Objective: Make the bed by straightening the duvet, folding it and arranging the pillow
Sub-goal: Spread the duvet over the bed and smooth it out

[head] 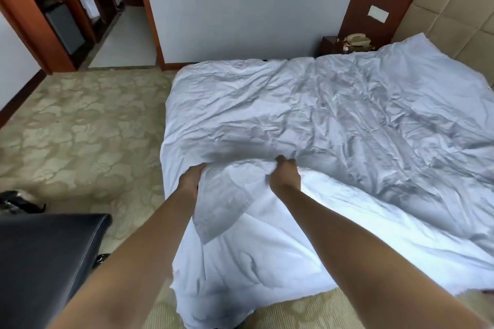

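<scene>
The duvet (pixel 334 120) is lying rumpled across the bed, covering it from the foot up to the headboard (pixel 451 5), with its near edge gathered into a raised fold and its near corner hanging over the bed's foot toward the carpet (pixel 80 120). Both hands are gripping that raised fold: the left hand (pixel 191 177) is curling its fingers round the fold's left end, and the right hand (pixel 284 173) is bunching cloth in a closed fist just to the right of it. The pillow is not showing. Beyond the duvet's far edge a nightstand (pixel 330 44) is carrying a phone (pixel 358 39), beside the headboard. Left of the duvet's near corner a black seat (pixel 45 254) is standing on the carpet.
</scene>
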Demonstrator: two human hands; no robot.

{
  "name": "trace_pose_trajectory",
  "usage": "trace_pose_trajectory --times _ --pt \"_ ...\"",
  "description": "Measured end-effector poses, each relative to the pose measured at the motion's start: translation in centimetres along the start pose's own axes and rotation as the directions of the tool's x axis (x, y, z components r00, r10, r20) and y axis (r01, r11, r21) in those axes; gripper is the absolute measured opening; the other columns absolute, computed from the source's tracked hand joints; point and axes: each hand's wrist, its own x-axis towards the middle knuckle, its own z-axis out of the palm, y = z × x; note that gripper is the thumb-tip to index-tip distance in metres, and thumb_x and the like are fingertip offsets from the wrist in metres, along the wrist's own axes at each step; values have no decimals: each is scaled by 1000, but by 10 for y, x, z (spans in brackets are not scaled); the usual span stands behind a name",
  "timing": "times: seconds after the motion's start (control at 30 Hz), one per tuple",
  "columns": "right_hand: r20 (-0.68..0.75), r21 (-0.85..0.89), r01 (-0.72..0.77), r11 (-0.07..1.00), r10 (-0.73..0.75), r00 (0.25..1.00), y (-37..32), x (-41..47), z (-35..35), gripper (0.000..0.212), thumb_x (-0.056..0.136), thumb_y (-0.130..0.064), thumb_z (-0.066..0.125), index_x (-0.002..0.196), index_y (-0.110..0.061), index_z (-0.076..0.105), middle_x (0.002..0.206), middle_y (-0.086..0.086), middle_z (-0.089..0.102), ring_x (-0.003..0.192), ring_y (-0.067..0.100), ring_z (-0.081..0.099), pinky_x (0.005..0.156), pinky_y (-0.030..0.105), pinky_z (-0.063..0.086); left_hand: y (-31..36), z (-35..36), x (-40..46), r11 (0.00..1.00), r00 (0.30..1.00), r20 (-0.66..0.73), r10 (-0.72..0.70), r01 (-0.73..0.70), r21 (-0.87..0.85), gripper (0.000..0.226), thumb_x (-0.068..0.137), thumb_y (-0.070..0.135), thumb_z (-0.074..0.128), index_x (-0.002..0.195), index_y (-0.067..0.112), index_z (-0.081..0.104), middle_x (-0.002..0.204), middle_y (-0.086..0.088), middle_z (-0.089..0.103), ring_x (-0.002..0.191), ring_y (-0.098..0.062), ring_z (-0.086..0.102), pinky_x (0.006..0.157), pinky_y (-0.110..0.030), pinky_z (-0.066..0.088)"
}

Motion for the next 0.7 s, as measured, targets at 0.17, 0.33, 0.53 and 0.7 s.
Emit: trace_pose_trajectory --times 0.17,0.33,0.53,0.7 --pt "28 39 100 994 -101 994 -37 43 15 45 81 -6 55 125 -15 53 129 14 42 105 39 58 89 34 45 30 -16 43 1000 1000 14 -17 18 -8 59 72 39 75 122 11 62 113 -9 66 101 -27 62 93 -35 48" --pt "53 21 88 996 -89 995 -53 78 30 46 80 -6 59 125 -15 56 129 12 46 109 37 57 92 33 44 40 -19 74 999 1000 9 -24 25 -36 44 82 35 69 120 14 64 118 -12 65 103 -29 62 87 -35 50" --pt "65 -19 333 943 -331 941 -111 143 48 33 81 1 49 109 -8 64 118 14 55 103 34 59 86 31 44 55 -36 105 985 998 -42 -38 30 -172 43 86 37 63 121 13 63 119 -9 65 104 -26 63 78 -34 53" --pt "205 -17 450 893 -437 876 -132 198 89 39 87 0 44 120 -8 61 125 16 51 109 34 57 96 38 45 78 -47 142 974 988 -99 -118 96 -207 29 90 27 60 111 8 65 109 -11 67 89 -25 64 65 -34 52"
